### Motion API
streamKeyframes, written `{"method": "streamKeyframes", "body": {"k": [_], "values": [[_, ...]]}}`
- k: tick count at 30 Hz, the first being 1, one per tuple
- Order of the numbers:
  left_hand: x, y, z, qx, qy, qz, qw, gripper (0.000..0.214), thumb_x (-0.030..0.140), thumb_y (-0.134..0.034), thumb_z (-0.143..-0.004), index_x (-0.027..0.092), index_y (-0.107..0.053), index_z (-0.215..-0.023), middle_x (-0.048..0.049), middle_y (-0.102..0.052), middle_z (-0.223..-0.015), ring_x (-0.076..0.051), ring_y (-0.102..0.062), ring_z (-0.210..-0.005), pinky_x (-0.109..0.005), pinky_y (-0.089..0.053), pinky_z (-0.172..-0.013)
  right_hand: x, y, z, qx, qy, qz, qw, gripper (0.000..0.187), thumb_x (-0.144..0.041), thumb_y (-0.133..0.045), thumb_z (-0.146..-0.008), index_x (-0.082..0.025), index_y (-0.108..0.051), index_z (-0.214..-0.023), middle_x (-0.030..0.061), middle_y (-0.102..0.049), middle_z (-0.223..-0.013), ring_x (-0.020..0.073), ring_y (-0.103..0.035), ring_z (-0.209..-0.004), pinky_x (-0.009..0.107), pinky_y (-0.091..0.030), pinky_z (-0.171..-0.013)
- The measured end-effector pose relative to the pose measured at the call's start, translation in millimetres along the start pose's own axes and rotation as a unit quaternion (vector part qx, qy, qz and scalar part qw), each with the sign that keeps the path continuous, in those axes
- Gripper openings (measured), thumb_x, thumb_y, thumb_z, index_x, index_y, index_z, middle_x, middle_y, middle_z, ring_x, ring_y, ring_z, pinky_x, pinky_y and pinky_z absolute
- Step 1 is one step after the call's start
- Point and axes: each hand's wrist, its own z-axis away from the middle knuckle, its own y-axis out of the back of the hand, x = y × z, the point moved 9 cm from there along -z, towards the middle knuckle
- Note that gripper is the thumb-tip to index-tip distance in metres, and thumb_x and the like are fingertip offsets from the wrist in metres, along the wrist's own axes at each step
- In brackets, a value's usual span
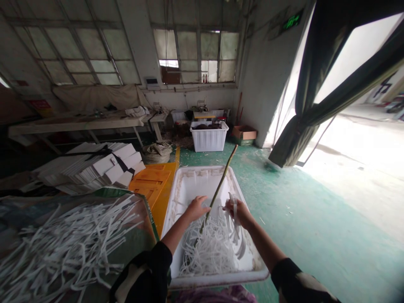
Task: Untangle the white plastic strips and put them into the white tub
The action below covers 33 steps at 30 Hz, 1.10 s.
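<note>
A large white tub (186, 189) stands on the green floor in front of me, with a tangle of white strips (210, 246) in its near half. A long yellowish stick (221, 183) leans out of the pile toward the far rim. My left hand (196, 208) hovers over the strips next to the stick, fingers slightly bent and holding nothing. My right hand (237, 210) is closed round a bunch of white strips (235, 227) that hang down from it over the tub.
A big open sack full of white strips (63, 244) lies at my left. Behind it are an orange pallet (151, 185), stacked white boards (94, 166), a workbench (75, 122) and a white crate (208, 136). A curtained doorway (347, 84) opens at the right.
</note>
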Motion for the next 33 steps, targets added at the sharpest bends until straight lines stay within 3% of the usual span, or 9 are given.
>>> {"method": "streamKeyframes", "body": {"k": [2, 4, 6, 10, 13, 16, 20, 24, 33], "values": [[19, -37.4, 3, -0.093, -0.045, 0.057, 0.993, 0.048, 0.025, -0.065, -0.073, 0.016, -0.055, -0.119, -0.01, -0.066, -0.106, -0.02, -0.061, -0.097, -0.029, -0.046, -0.085, -8, -14, 3, -0.034, 0.007, -0.004, 0.999, 0.016, -0.03, -0.058, -0.062, -0.016, -0.053, -0.068, -0.0065, -0.045, -0.044, 0.0056, -0.035, -0.038, 0.02, -0.024, -0.039], [18, -52.1, 3, -0.134, -0.027, 0.059, 0.989, 0.035, 0.027, -0.046, -0.085, 0.015, -0.057, -0.117, -0.0082, -0.069, -0.086, -0.019, -0.065, -0.08, -0.031, -0.048, -0.076, -15, -13, 4, -0.03, 0.02, -0.001, 0.999, 0.014, -0.027, -0.057, -0.061, -0.015, -0.056, -0.069, -0.0074, -0.043, -0.043, 0.0054, -0.034, -0.038, 0.02, -0.023, -0.038], [0, -41.1, 2, -0.107, 0.019, 0.009, 0.994, 0.033, 0.023, -0.037, -0.088, 0.016, -0.062, -0.108, -0.0081, -0.068, -0.078, -0.021, -0.065, -0.079, -0.034, -0.048, -0.076, -20, 1, 4, 0.011, 0.033, 0.018, 0.999, 0.013, -0.026, -0.055, -0.061, -0.015, -0.056, -0.067, -0.0072, -0.043, -0.042, 0.0055, -0.033, -0.036, 0.02, -0.023, -0.037], [-17, -14.5, 3, -0.048, 0.029, -0.035, 0.998, 0.032, 0.018, -0.063, -0.071, 0.018, -0.064, -0.103, -0.0137, -0.062, -0.112, -0.029, -0.052, -0.113, -0.039, -0.038, -0.095, -16, 15, 4, 0.034, 0.017, 0.049, 0.998, 0.015, -0.029, -0.056, -0.062, -0.014, -0.056, -0.062, -0.0037, -0.05, -0.047, 0.0054, -0.035, -0.035, 0.02, -0.023, -0.036], [0, -34.3, 5, -0.078, 0.007, 0.087, 0.993, 0.041, 0.023, -0.072, -0.064, 0.019, -0.063, -0.104, -0.0106, -0.064, -0.113, -0.025, -0.055, -0.109, -0.032, -0.042, -0.09, -13, -6, 8, -0.037, -0.004, 0.026, 0.999, 0.018, -0.03, -0.056, -0.064, -0.013, -0.061, -0.068, -0.0014, -0.055, -0.052, 0.0068, -0.041, -0.039, 0.02, -0.027, -0.038], [15, -59.2, 3, -0.108, 0.031, 0.242, 0.964, 0.021, 0.028, -0.063, -0.073, 0.012, -0.066, -0.086, -0.005, -0.068, -0.072, -0.017, -0.063, -0.069, -0.027, -0.047, -0.067, -14, -25, 11, -0.101, -0.006, -0.002, 0.995, 0.02, -0.029, -0.055, -0.067, -0.013, -0.063, -0.074, -0.0021, -0.053, -0.049, 0.0085, -0.045, -0.043, 0.02, -0.03, -0.042], [-1, -51.5, -3, -0.074, 0.079, 0.262, 0.959, 0.016, 0.027, -0.061, -0.075, 0.012, -0.063, -0.075, 0.0051, -0.052, -0.047, -0.007, -0.047, -0.041, -0.02, -0.038, -0.047, -11, -13, 6, -0.062, 0.009, 0.01, 0.998, 0.02, -0.03, -0.058, -0.066, -0.012, -0.063, -0.071, -0.0017, -0.055, -0.05, 0.0069, -0.041, -0.04, 0.02, -0.027, -0.039], [-17, -42.6, 1, -0.076, 0.11, 0.291, 0.947, 0.016, 0.024, -0.061, -0.075, 0.011, -0.062, -0.084, 0.0038, -0.058, -0.054, -0.005, -0.045, -0.038, -0.019, -0.038, -0.044, -6, -4, 7, -0.014, -0.015, -0.018, 1.0, 0.023, -0.035, -0.061, -0.065, -0.013, -0.061, -0.07, 0.0015, -0.062, -0.062, 0.0053, -0.038, -0.039, 0.02, -0.026, -0.037], [-3, -67.3, 17, -0.089, 0.111, 0.374, 0.917, 0.026, 0.027, -0.073, -0.062, 0.013, -0.064, -0.082, -0.0001, -0.064, -0.066, -0.01, -0.059, -0.053, -0.02, -0.044, -0.051, -7, -35, 13, -0.013, -0.016, 0.001, 1.0, 0.015, -0.029, -0.061, -0.062, -0.016, -0.053, -0.059, -0.0062, -0.045, -0.042, 0.0057, -0.034, -0.036, 0.02, -0.023, -0.037]]}}
